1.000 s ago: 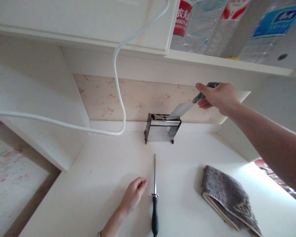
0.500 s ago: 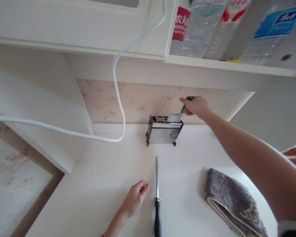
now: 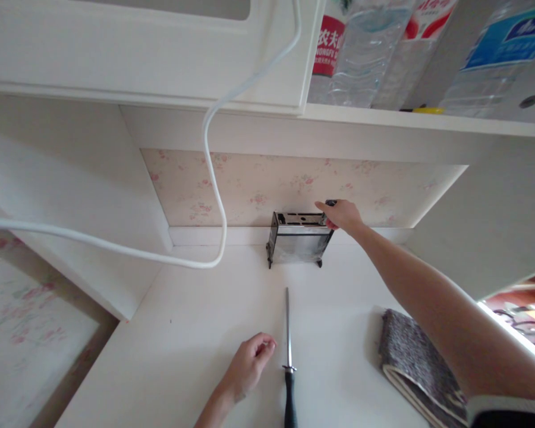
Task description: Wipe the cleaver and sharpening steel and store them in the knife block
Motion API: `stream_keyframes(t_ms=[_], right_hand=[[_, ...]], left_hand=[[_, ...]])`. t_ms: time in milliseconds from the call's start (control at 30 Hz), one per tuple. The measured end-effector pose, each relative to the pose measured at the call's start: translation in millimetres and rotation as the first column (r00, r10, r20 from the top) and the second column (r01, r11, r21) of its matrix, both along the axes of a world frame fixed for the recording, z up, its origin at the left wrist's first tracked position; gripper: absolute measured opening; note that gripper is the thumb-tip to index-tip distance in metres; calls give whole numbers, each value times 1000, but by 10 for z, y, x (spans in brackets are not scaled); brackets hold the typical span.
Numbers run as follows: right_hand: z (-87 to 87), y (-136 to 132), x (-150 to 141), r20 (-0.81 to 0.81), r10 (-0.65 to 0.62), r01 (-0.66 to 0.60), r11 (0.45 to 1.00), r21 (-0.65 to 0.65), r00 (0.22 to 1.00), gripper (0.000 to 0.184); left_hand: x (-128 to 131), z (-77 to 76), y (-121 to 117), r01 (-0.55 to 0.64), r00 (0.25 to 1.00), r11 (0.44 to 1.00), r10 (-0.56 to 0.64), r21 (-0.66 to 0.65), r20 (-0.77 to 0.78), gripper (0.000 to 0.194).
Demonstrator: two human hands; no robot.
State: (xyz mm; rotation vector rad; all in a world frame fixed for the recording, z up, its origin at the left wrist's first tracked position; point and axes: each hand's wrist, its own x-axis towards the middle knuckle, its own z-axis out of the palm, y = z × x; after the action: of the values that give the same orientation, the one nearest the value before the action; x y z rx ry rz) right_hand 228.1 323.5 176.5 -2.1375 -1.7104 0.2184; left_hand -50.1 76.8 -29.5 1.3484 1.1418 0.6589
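Observation:
My right hand grips the dark handle of a knife at the right end of the knife block. The blade is down inside a slot and out of sight. The block has a grey front, a slotted metal top and black feet, and it stands against the back wall. My left hand rests on the white counter with curled fingers, thumb against them, and no object shows in it. Just right of it, a sharpening steel with a black handle lies pointing toward the block, apart from the hand.
A folded grey-brown towel lies at the right, under my right forearm. A white cable hangs in front of the cabinet and runs left. Overhead, several plastic bottles stand on a shelf.
My right hand has moved down and slightly left, and the knife blade that showed above the block has gone into the slot. My left hand stays curled beside the steel.

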Motion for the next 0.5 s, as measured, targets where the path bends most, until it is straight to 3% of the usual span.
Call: stream_keyframes(t_ms=[267,500], right_hand=[[-76,-16,40,-156,22,-29,999,-39,987,51],[-174,-338,60,-293,124,-155,984,-85,948,53]], left_hand=[[-3,-37,9,7,1000,1000,-7,-20,0,47],[11,-3,-5,11,1000,1000,-11,-4,-20,46]])
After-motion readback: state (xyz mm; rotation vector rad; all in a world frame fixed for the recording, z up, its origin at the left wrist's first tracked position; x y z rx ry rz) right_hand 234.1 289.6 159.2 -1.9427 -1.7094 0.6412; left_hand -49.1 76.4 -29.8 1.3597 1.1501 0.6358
